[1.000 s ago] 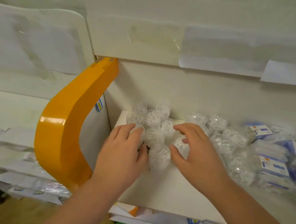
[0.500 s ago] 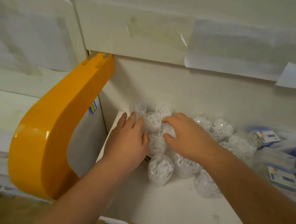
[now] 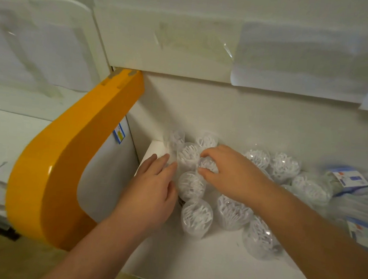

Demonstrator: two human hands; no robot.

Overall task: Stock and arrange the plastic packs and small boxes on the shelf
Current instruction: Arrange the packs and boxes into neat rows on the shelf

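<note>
Several clear plastic packs of white cotton swabs (image 3: 197, 216) stand clustered at the back left of the white shelf (image 3: 202, 267). My left hand (image 3: 153, 191) lies with straight fingers against the left side of the cluster, touching the packs near the corner. My right hand (image 3: 228, 173) curls its fingers and thumb round one pack (image 3: 208, 165) in the middle of the group. More packs (image 3: 283, 167) run to the right. Small blue and white boxes (image 3: 348, 178) lie at the far right, blurred.
An orange curved shelf bracket (image 3: 52, 173) with a price label (image 3: 119, 132) closes the left end. The white back wall (image 3: 245, 115) rises behind the packs, and paper sheets (image 3: 293, 57) cover the shelf above. Wooden floor (image 3: 7, 257) shows at lower left.
Both hands have pushed deeper toward the back left corner. The packs now stand tighter against the wall, and the view has drawn closer to the shelf.
</note>
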